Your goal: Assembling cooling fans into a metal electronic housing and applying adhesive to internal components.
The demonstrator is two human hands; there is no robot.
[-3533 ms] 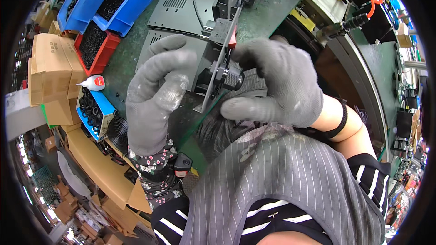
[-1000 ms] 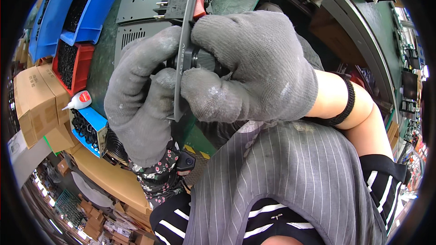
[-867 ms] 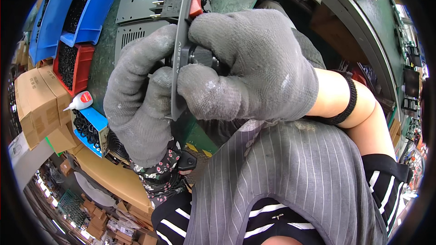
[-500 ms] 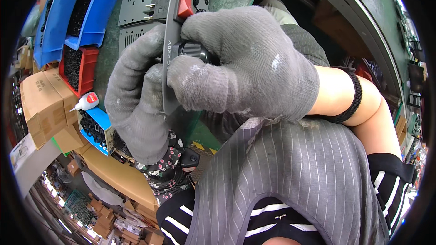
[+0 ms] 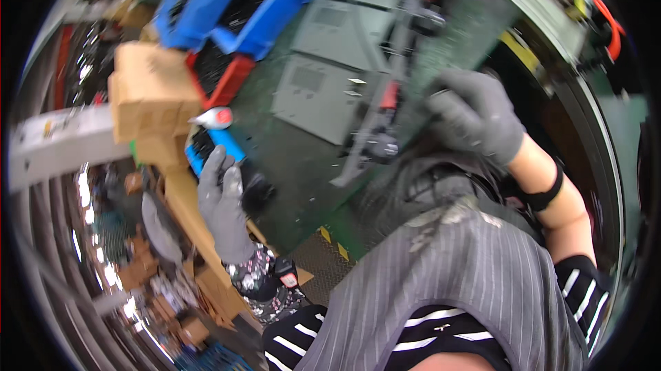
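My left hand [image 5: 226,216], in a grey knit glove, has its fingers stretched and apart beside a small blue box [image 5: 229,142] of black parts. I see nothing in it. My right hand [image 5: 475,116], gloved alike, is above my lap at the bench edge with fingers curled in; blur hides whether anything is between them. Between the hands, a narrow dark grey panel [image 5: 359,154] with a red rocker switch [image 5: 390,96] and a black round knob [image 5: 381,148] stands on the bench, joined to a flat grey metal plate [image 5: 317,99]. Neither hand touches it.
More grey plates [image 5: 337,30] with panels lie beyond in a row. Blue bins [image 5: 265,42] and a red bin [image 5: 236,82] of black parts stand at the far left. A white bottle [image 5: 217,118] with a red label is beside a cardboard box [image 5: 155,85]. The green bench edge is near my lap.
Both hands have let go of the panel with the switch and knob, which now rests on the bench. My left hand moved left, my right hand right. The view has shifted.
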